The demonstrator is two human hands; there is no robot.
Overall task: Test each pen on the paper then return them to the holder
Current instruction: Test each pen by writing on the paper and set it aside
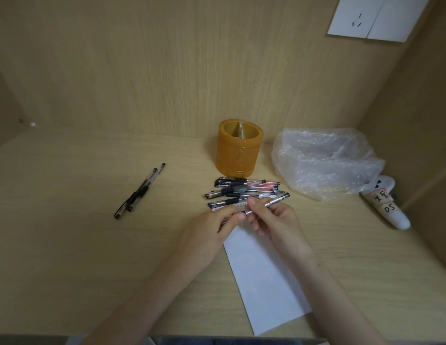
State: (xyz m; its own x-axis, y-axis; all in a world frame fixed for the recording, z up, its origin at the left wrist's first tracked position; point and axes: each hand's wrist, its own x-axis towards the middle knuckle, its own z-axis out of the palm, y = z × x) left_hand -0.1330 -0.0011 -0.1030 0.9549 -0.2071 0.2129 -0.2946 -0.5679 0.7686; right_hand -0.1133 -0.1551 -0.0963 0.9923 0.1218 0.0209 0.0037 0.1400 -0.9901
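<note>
I hold one pen (274,201) between both hands, just above the far end of the paper (264,275), a little right of the middle of the table (67,245). Its long axis runs slantwise, from the near-left end at my left hand (212,227) up to the far-right end, which points toward the plastic bag (324,163) by the table's right rear corner. My left thumb and forefinger pinch the dark near end (a cap, I think, though my fingers hide most of it). My right hand (279,220) curls round the clear barrel, with the thumb on top. As I judge it, the next move is a pull along that slant, the hands drawing apart, and my right hand would then turn the tip down to the sheet below. The pile of pens (244,190) lies just beyond my knuckles, in front of the holder (239,148) at the table's back edge. Two pens (139,190) lie well apart to the left.
</note>
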